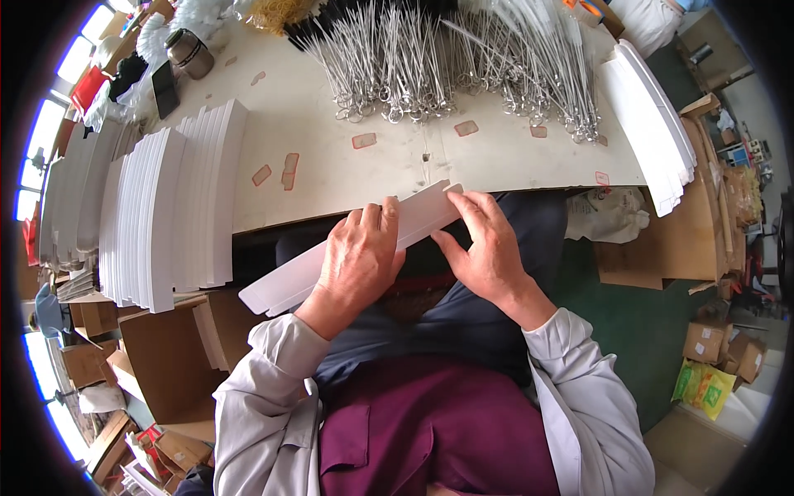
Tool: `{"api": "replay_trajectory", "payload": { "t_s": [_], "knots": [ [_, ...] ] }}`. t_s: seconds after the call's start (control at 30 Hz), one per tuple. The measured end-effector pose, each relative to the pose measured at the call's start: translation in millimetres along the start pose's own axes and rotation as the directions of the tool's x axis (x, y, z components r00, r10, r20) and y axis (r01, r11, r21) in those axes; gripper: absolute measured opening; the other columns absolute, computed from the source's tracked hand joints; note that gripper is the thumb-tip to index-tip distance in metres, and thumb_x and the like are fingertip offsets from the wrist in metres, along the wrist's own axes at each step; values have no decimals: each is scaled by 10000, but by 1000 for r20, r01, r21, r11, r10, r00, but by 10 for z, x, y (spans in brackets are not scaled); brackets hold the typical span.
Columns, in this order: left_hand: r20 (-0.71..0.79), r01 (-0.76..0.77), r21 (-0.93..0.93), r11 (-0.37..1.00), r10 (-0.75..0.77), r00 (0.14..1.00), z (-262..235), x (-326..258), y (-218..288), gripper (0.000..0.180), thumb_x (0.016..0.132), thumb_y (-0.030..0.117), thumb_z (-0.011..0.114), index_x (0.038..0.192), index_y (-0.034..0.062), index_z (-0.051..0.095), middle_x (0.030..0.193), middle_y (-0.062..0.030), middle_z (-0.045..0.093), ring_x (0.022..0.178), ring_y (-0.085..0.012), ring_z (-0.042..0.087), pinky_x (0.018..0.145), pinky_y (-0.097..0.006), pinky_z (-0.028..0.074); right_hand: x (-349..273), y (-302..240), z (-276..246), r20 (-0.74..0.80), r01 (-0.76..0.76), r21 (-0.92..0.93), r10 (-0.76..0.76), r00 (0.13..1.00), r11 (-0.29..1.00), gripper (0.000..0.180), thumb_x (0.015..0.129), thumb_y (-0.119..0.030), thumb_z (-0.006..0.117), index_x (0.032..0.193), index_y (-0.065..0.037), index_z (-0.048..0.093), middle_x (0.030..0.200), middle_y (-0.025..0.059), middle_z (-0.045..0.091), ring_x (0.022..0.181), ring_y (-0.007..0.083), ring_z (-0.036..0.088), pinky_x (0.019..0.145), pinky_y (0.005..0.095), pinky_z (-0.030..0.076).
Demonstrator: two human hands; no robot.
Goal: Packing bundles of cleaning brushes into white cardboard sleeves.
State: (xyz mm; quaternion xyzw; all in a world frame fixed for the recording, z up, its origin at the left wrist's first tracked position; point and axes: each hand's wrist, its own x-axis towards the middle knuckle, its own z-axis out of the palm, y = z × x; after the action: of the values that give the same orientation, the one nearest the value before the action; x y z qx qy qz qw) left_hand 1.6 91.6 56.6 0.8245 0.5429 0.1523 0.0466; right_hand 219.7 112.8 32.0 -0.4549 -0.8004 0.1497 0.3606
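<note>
Head view: left hand (356,256), right hand (492,255); both on one white strip (422,215)

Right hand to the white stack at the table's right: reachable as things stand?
Likely yes: nothing appears to stand between the right hand and the white stack, though that hand is busy at the carton's end.

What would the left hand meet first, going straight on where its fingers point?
Beyond the white strip under it, the left hand would probably meet the table edge; depth is unclear, so it might clear that.
</note>
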Motion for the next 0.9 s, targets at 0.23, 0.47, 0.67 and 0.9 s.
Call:
{"api": "replay_trajectory", "payload": {
  "t_s": [0.23, 0.47, 0.67, 0.9],
  "knots": [
    [11, 38, -15, 999, -37, 999, 103, -106, -45, 716, 729, 125, 799, 1351, -59, 498, 1053, -185, 626, 944, -344, 660, 803, -443, 561, 1, -36, 116, 161, -344, 391, 305, 939, 853, 482, 870, -144, 830, 1265, 42, 622, 1084, 142, 668, 660, 191, 622, 642, 328, 538],
    [23, -1, 1, 1000, 1, 1000, 175, -165, -76, 800, 714, 131, 806, 1413, -60, 467, 1070, -174, 619, 964, -329, 650, 841, -427, 553, 171, 16, -138, 515, -639, 493, 394, 761, 590, 394, 961, -210, 779, 1182, 91, 656, 1021, 148, 748, 800, 152, 721, 685, 286, 574],
    [-16, -32, -18, 999, 32, 999, 167, -212, -116, 796, 700, 126, 811, 1407, -52, 491, 1072, -158, 619, 948, -320, 648, 848, -429, 555, 281, -17, -273, 637, -726, 515, 363, 680, 455, 392, 1003, -248, 724, 1187, 91, 655, 1011, 132, 720, 799, 167, 724, 550, 264, 568],
    [-11, -85, -72, 994, 84, 996, 148, -251, -84, 741, 715, 124, 803, 1382, -36, 524, 1075, -137, 628, 928, -301, 649, 850, -417, 556, 280, 50, -276, 856, -899, 396, 278, 435, 187, 390, 1033, -327, 659, 1150, 45, 653, 953, 90, 671, 540, 135, 668, 430, 237, 508]
  ]
}}
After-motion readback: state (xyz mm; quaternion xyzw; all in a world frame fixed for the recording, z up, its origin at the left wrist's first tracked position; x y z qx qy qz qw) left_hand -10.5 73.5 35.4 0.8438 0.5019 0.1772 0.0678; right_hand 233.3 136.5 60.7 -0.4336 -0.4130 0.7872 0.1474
